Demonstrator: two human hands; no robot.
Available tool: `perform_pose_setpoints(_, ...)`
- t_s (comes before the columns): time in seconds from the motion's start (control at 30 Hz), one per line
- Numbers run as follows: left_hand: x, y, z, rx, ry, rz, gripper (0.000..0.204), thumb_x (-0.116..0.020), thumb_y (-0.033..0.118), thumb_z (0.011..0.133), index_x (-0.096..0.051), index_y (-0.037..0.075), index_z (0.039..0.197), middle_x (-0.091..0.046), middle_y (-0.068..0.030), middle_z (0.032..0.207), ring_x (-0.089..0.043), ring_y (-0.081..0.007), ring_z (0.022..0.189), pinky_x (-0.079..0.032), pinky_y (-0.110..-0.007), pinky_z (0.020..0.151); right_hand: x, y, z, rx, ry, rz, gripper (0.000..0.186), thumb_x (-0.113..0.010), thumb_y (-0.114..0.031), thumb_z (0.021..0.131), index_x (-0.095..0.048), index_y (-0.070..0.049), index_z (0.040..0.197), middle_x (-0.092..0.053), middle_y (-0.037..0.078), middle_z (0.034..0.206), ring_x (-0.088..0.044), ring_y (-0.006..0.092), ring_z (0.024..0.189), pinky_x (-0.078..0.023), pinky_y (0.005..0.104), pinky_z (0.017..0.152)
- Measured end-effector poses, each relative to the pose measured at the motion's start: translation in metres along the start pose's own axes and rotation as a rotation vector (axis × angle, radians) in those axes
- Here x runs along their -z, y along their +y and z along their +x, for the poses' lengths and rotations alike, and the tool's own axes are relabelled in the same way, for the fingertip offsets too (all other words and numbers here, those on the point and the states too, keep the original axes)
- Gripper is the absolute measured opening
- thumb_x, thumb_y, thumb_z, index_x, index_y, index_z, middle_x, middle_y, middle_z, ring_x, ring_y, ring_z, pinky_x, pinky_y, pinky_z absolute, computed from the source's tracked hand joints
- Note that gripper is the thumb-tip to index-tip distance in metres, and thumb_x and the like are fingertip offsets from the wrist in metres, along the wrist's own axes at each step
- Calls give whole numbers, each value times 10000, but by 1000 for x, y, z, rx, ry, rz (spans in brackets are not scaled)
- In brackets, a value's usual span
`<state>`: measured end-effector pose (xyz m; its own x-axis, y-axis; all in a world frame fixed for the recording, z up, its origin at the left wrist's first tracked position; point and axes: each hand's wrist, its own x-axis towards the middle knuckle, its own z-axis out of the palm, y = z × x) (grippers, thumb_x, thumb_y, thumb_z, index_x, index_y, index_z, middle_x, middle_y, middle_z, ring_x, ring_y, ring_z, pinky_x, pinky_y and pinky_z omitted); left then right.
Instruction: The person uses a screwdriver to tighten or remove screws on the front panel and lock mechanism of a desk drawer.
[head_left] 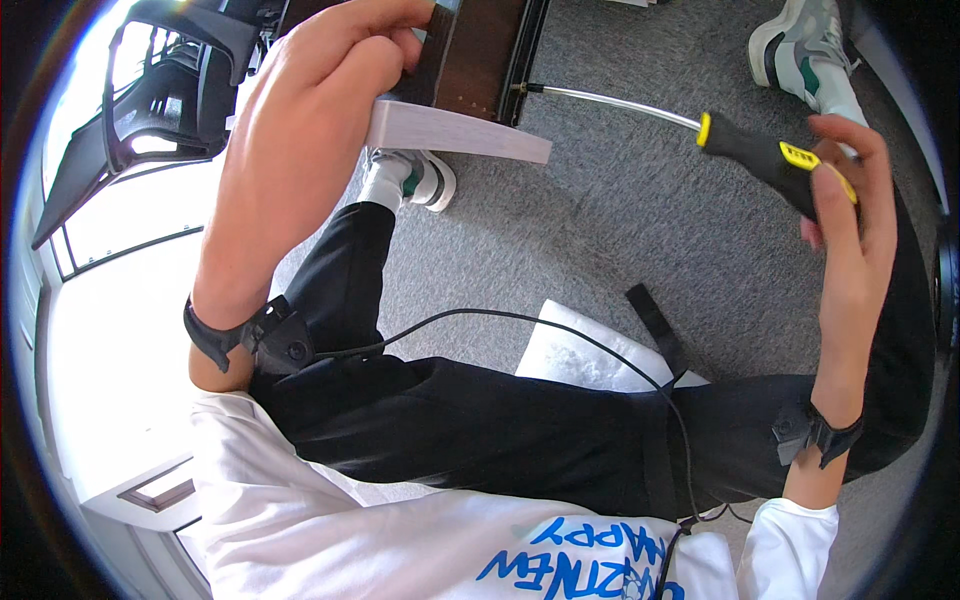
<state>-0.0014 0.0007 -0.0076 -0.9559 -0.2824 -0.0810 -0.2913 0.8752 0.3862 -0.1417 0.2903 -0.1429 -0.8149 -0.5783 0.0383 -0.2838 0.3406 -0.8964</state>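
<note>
In the upper right, our right hand (858, 235) has its fingers wrapped round the screwdriver (742, 150), its tip at the edge of the brown panel (482, 62), upper middle, which our left hand (300, 125) grasps, so the tool looks set, the screwing unfinished.

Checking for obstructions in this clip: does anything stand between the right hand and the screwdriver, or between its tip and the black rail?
Nothing visible does: the right hand holds the screwdriver, and its tip is at the black rail; exact contact is unclear.
</note>
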Motion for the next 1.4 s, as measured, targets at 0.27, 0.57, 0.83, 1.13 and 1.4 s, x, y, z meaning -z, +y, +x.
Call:
perform_pose_setpoints(0.27,-4,-4,1,8,22,15,405,-355,145,906,-573,53,1235,-598,-103,1049,-562,-201,1016,-432,-321,925,-8,14,2,225,4,404,589,-619,-398,867,-439,-49,1307,-573,125,1115,-583,138,986,-479,225,795)
perform_pose_setpoints(0.57,-1,0,0,5,-7,-15,410,-363,154,900,-570,47,1236,-596,-103,1046,-556,-200,1015,-425,-326,923,12,12,1,252,-9,-56,397,-426,-318,964,-465,-68,1269,-539,103,1091,-560,102,923,-452,209,725)
perform_pose_setpoints(0.83,-4,0,2,0,4,1,407,-361,144,900,-573,44,1232,-597,-103,1038,-557,-194,1007,-425,-320,921,2,10,1,18,-147,429,517,-433,-447,925,-471,-44,1245,-579,122,981,-609,133,774,-479,209,616)
perform_pose_setpoints(1.13,-5,-2,1,1,33,9,395,-364,138,908,-580,48,1226,-599,-95,1044,-560,-180,1009,-429,-313,923,3,9,-1,236,-33,58,400,-630,-120,797,-546,-89,1187,-584,93,1025,-587,159,910,-470,250,788)
perform_pose_setpoints(1.4,-2,-1,3,-32,7,-1,392,-358,136,915,-579,49,1227,-599,-89,1034,-561,-174,1002,-435,-309,914,20,29,0,122,6,203,468,-650,-212,838,-509,-78,1264,-529,103,1215,-533,160,1035,-429,262,880)
